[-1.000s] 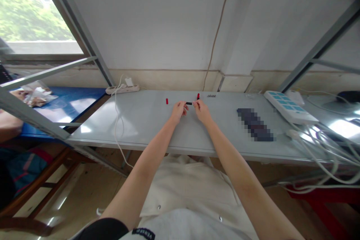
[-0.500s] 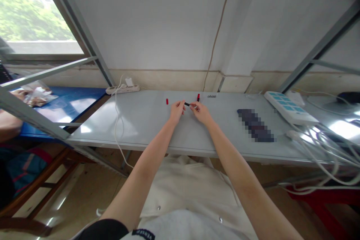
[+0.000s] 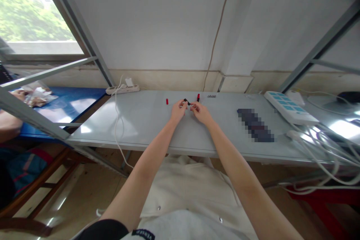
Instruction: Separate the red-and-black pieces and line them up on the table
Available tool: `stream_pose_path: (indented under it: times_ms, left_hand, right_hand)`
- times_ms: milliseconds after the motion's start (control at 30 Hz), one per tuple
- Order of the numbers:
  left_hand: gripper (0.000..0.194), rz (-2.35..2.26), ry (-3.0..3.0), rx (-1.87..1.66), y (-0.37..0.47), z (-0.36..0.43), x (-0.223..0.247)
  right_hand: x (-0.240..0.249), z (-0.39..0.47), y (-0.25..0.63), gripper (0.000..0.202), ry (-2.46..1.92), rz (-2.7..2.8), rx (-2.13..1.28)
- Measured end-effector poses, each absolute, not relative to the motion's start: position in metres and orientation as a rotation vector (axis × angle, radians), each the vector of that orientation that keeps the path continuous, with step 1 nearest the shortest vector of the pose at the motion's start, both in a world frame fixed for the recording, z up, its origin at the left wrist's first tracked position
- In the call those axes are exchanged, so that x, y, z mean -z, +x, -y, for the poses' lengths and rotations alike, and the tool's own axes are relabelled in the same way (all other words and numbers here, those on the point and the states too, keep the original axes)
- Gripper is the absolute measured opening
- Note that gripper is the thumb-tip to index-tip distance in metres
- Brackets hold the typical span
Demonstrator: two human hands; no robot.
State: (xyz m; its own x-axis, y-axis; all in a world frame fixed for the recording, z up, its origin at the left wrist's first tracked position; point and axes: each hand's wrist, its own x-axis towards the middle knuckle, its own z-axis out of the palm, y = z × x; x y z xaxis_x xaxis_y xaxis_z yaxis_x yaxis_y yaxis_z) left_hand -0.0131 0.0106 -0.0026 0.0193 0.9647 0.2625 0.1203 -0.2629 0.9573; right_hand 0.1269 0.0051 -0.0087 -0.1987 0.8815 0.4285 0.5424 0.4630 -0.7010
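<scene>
Over the middle of the grey table [image 3: 149,120], my left hand [image 3: 178,110] pinches one end of a small black stick-shaped piece [image 3: 187,102]. My right hand [image 3: 199,110] has its fingertips closed on the other end, so the piece slants down from left to right between them. Its exact kind is too small to make out. Left of my left hand stands a small red cylinder [image 3: 167,101]. Just behind my right hand is a red-and-black piece [image 3: 198,97], its lower part partly hidden by the fingers. Several tiny dark parts [image 3: 212,96] lie in a row to its right.
A white power strip [image 3: 123,89] with a cable sits at the back left. To the right lie a dark pixelated flat object [image 3: 255,125] and a large white socket block [image 3: 289,108] with tangled cables. At far left, another person's arm [image 3: 9,124] rests by a blue table.
The black piece has tilted, and more of its left end shows above my left fingers. My left fingers have shifted slightly to the right; my right hand has hardly moved.
</scene>
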Motion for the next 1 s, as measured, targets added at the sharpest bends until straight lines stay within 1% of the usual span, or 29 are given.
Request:
stream_pose_path:
  times_ms: [100,300,633,833,1000]
  left_hand:
    - [0.03,-1.136,1.547,-1.316,-0.013,-0.012,0.005]
    - [0.024,-1.157,1.579,-1.312,-0.013,-0.01,0.003]
    - [0.026,-1.186,1.502,-1.413,-0.013,-0.004,-0.005]
    - [0.023,-1.235,1.609,-1.361,-0.01,-0.002,-0.005]
    - [0.021,-1.246,1.759,-1.286,-0.008,-0.004,0.001]
  right_hand:
    - [0.009,-0.006,0.128,0.025,-1.194,1.872,-0.526]
    - [0.007,-0.004,0.127,0.025,-1.213,1.873,-0.496]
    - [0.001,-0.006,0.148,0.01,-1.425,1.988,-0.296]
    - [0.001,-0.013,0.172,0.011,-1.723,1.733,-0.366]
    - [0.006,-0.018,0.175,0.011,-1.798,1.638,-0.263]
